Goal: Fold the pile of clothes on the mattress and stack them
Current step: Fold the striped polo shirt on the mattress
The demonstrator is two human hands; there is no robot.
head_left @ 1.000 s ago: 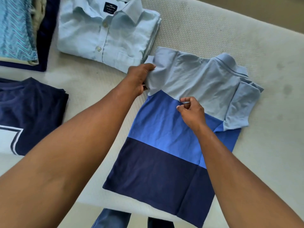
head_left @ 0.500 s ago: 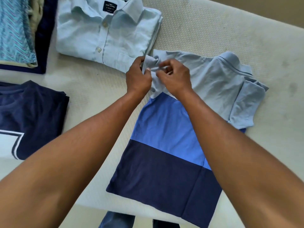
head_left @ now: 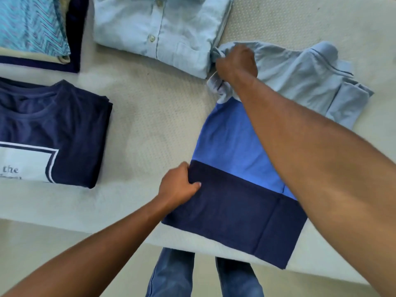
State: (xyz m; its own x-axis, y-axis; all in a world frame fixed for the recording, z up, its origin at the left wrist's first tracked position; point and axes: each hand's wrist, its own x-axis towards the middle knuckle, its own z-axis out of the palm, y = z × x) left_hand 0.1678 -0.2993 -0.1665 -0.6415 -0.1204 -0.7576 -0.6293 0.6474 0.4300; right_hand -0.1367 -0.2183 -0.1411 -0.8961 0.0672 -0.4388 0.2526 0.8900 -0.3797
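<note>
surface was a cream mattress [head_left: 154, 116] w/ a dotted top, its near edge running across in front of me. pale beige floor [head_left: 42, 243] below that edge, my jeans [head_left: 171, 275] straight down. far left on the mattress: a stack w/ a teal zigzag cloth [head_left: 30, 24] on top, cream & navy layers under it. nearer on the left, a folded navy tee [head_left: 53, 129] w/ a white print panel. top centre, a folded light blue button shirt [head_left: 158, 28].

the polo [head_left: 231, 142] i was folding lay flat at the right, by the near edge: pale blue part farthest, mid blue band, navy band closest to me. its top left corner sat just beside the button shirt.

my right hand [head_left: 236, 63] was at that corner, fingers curled into a bunch of the pale fabric, arm crossing over the polo. my left hand [head_left: 179, 185] gripped the polo's left edge at the top of the navy band, thumb on top of the cloth, other fingers hidden under it.

vs half a sec before: both hands had been pinching that top left corner together; the left had since dropped to the navy band, the right stayed up there. a sec before, the right had been pinching mid-shirt at the pale/mid blue line. polo, tee & button shirt kept their spots.
</note>
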